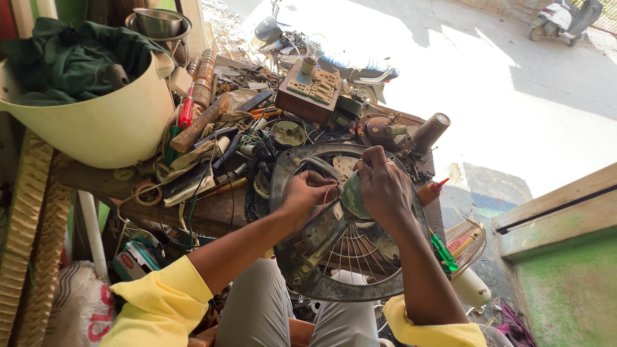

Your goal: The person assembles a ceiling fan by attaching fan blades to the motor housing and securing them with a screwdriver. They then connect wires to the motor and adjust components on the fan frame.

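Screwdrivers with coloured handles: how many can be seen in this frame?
3. A red-handled screwdriver stands beside the cream tub; a green-handled one lies right of the fan frame; a red-tipped one sits near the right hand. The clutter may hide more.

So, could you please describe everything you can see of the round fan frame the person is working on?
The fan frame is a dark, grimy metal ring with thin wire spokes and flat struts running to a greenish hub. It leans tilted between the cluttered workbench and the person's lap. The left hand pinches red wires at its centre; the right hand covers the hub.
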